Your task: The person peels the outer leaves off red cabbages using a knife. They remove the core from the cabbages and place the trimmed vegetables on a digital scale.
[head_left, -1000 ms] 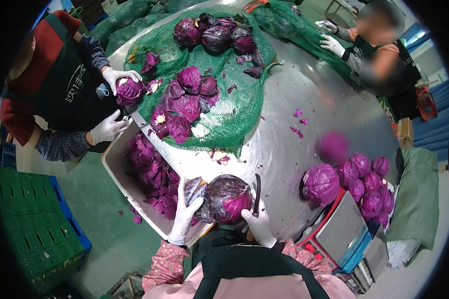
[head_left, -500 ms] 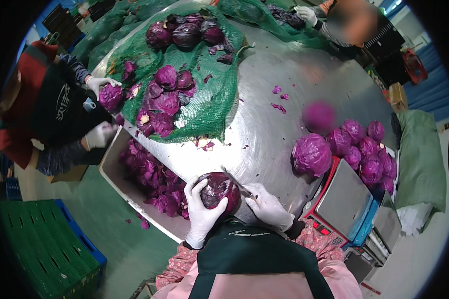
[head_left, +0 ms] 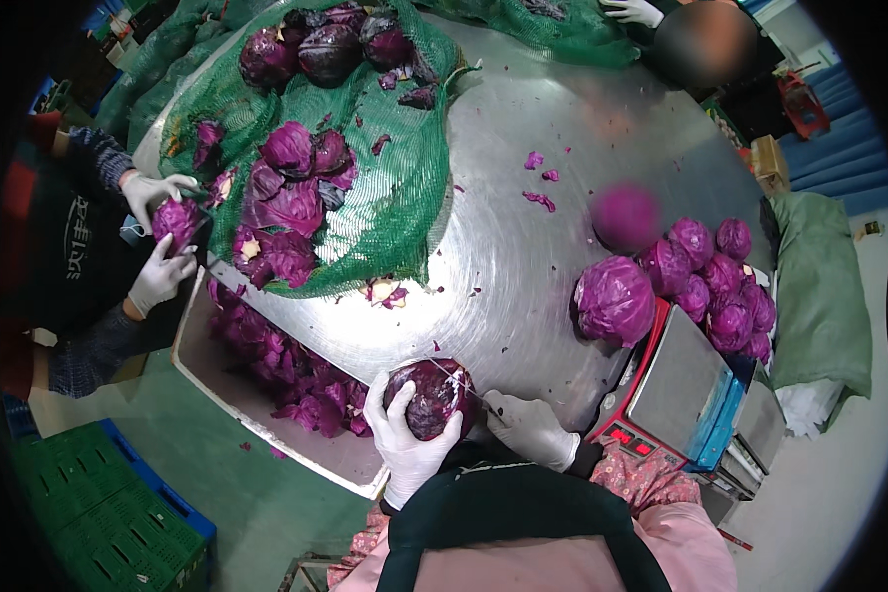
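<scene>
My left hand (head_left: 405,439), in a white glove, is wrapped round the near left side of a dark red cabbage (head_left: 430,397) at the table's near edge. My right hand (head_left: 533,429), also gloved, is closed on the handle of a knife; its thin blade (head_left: 457,380) lies across the cabbage's upper right side. A pale streak shows on the leaves there. Under my left hand's side stands a white bin (head_left: 266,434) holding loose purple leaves (head_left: 296,380).
Green netting (head_left: 365,237) carries several cabbages and leaves. A red-edged scale (head_left: 676,375) and piled cabbages (head_left: 720,281) stand right. A co-worker's gloved hands (head_left: 163,271) hold a cabbage at left; another gloved hand (head_left: 633,12) shows far off. Green crates (head_left: 109,503) sit lower left.
The view has shifted slightly. The knife blade now lies over the top of the cabbage. The left co-worker's two hands have come together at their cabbage.
</scene>
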The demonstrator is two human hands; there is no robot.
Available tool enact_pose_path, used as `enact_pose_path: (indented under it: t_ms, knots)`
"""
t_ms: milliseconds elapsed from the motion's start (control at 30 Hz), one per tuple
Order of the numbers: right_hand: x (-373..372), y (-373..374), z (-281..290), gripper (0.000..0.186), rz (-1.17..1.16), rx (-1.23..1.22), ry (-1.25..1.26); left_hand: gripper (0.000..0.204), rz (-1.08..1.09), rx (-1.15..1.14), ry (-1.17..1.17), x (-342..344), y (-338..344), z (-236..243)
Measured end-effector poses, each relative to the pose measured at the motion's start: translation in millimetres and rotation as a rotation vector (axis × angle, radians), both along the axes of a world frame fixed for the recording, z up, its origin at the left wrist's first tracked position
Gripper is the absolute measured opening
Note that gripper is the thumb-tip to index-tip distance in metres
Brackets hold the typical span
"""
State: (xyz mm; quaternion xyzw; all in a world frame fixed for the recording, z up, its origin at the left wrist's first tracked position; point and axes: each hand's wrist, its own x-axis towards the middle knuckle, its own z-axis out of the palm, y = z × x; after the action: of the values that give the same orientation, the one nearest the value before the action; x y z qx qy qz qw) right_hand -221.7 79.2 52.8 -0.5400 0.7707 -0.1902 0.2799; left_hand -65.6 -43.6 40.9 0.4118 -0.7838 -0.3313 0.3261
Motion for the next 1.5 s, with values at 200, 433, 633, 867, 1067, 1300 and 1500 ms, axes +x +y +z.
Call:
enact_pose_path:
  t_ms: [200, 433, 633, 867, 1067, 1300, 1500]
  knots:
    - [-4, -21, -16, 0.013, -0.04, -0.008, -0.037, 0.077, 0.033, -0.019, -0.034, -4, -1, -3]
    - [-1, -13, -46, 0.016, -0.024, 0.003, 0.038, 0.072, 0.031, 0.077, 0.017, -2, -12, -6]
    - [5, -41, -50, 0.031, -0.113, 0.068, -0.076, 0.073, -0.026, 0.069, 0.16, 16, -13, -15]
    - [-15, -90, 5, 0.069, -0.426, 0.058, -0.712, 0.063, -0.079, 0.296, 0.751, 25, -51, -44]
    - [-71, -111, -40, 0.031, -0.078, 0.149, 0.163, 0.067, 0.084, 0.11, 0.095, 1, -27, -5]
    - [-22, -72, 2, 0.047, 0.04, -0.2, 0.13, 0.062, -0.011, 0.177, 0.092, 27, -35, -7]
    - [-10, -76, 8, 0.061, 0.182, -0.262, 0.206, 0.067, -0.041, 0.222, 0.139, 16, -40, -4]
